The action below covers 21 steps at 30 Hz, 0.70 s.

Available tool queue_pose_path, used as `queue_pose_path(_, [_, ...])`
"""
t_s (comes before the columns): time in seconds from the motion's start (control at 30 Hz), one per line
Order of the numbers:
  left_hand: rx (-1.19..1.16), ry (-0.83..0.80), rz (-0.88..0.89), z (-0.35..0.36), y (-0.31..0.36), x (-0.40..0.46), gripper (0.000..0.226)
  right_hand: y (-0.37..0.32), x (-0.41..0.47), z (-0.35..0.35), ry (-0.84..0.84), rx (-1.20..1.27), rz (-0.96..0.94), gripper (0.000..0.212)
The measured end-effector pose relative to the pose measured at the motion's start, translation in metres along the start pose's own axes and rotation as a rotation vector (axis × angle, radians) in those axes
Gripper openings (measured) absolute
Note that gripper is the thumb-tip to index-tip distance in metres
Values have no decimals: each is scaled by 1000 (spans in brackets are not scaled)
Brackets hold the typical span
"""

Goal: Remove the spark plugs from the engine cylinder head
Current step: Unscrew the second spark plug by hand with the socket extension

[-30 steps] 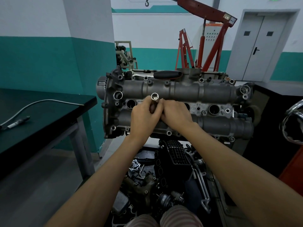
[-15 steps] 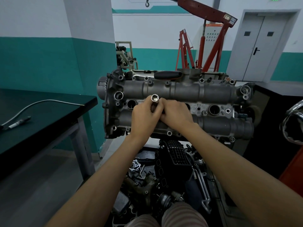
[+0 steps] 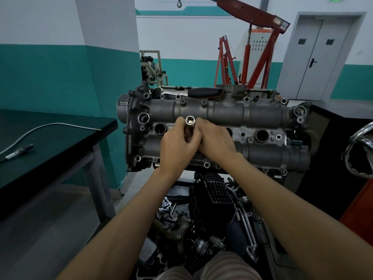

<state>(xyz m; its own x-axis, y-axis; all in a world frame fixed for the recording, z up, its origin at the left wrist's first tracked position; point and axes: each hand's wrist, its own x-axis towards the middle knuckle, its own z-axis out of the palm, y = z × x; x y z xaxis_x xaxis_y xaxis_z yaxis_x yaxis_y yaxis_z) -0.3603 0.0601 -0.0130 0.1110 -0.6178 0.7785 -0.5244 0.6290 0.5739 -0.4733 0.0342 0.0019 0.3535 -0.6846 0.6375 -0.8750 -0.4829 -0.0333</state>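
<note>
The cylinder head [image 3: 222,126] is seen broadside, with its left end cover near the pillar and its right end just beside a dark cabinet [image 3: 331,150]. Open floor is found between the left end of the head and the dark green tabletop [image 3: 60,138], whose corner points toward the engine. Below the head, the way down is crowded by black engine parts [image 3: 214,201].

Both hands are gathered at the middle of the head, over the row of plug wells. A chrome socket [image 3: 190,120] is held upright between them, its open end turned toward the camera. The left hand [image 3: 177,146] is clenched around the socket's shaft, and the right hand [image 3: 216,140] is pressed against it from the other side, its fingers curled round the same tool. The well beneath the socket is hidden by the hands; whether a spark plug sits in the socket cannot be told. One open well [image 3: 160,128] is seen to the left of the hands and another well [image 3: 262,135] to the right.

Compared with a second ago, the hands and the socket are found in nearly the same place, with no plain rise of the tool.

A ratchet with a black handle [image 3: 203,91] is laid along the far edge of the head. A thin metal tube [image 3: 40,128] and a small loose plug-like part [image 3: 18,152] are lying on the tabletop. A red engine hoist [image 3: 260,57] stands behind, and a grey double door [image 3: 316,57] beyond it.
</note>
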Motion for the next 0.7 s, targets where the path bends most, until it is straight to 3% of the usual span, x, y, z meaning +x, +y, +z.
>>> queue_pose_path(0.17, [72,-32,10,1,0,3,22,0,0,-1,15,31,27,19])
queue_pose_path(0.43, [81,-24,51,-4,2,11,39,0,3,-3,-22,-14,48,30])
queue_pose_path(0.7, [142,-29,72,-1,-3,8,19,-2,3,-2,-34,-54,12,18])
